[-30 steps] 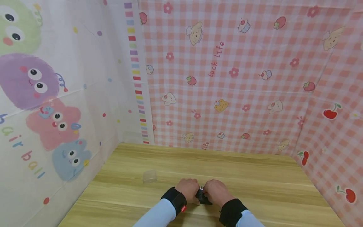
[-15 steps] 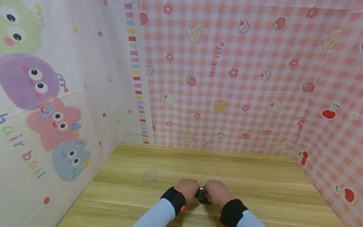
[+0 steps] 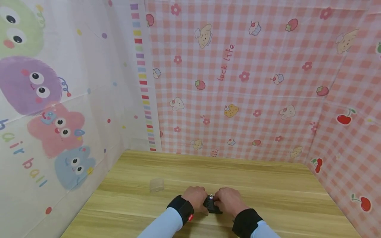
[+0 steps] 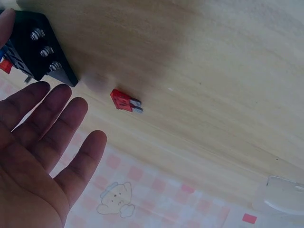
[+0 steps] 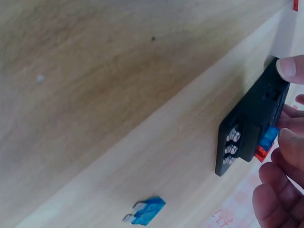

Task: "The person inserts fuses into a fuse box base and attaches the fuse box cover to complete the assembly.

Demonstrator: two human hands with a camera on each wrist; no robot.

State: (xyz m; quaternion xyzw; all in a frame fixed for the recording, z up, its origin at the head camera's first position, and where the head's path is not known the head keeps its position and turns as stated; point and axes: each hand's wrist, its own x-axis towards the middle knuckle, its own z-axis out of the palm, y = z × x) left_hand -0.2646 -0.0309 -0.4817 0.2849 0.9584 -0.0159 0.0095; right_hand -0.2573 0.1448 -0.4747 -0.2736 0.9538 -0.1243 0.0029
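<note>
A small black fuse box [image 3: 212, 205] sits on the table between both hands in the head view. My left hand [image 3: 196, 199] holds its left side, with the thumb at the near corner and fingers [image 4: 61, 114] reaching along the far side. My right hand [image 3: 230, 201] is at the opposite side. In the right wrist view, its curled fingertips touch a blue blade fuse [image 5: 269, 137] standing in the box, beside a red blade fuse [image 5: 261, 153]. Several metal screw terminals [image 5: 231, 148] line the box's edge.
A loose red blade fuse [image 4: 124, 101] lies left of the box, and a loose blue blade fuse [image 5: 148, 211] lies right of it. A clear plastic cover [image 3: 156, 185] rests farther left on the wooden table [image 3: 268, 185]. Patterned cloth walls [image 3: 244, 82] stand around the table.
My left hand has shifted slightly left, and a little more of the fuse box shows between the hands. The right hand stays at the box.
</note>
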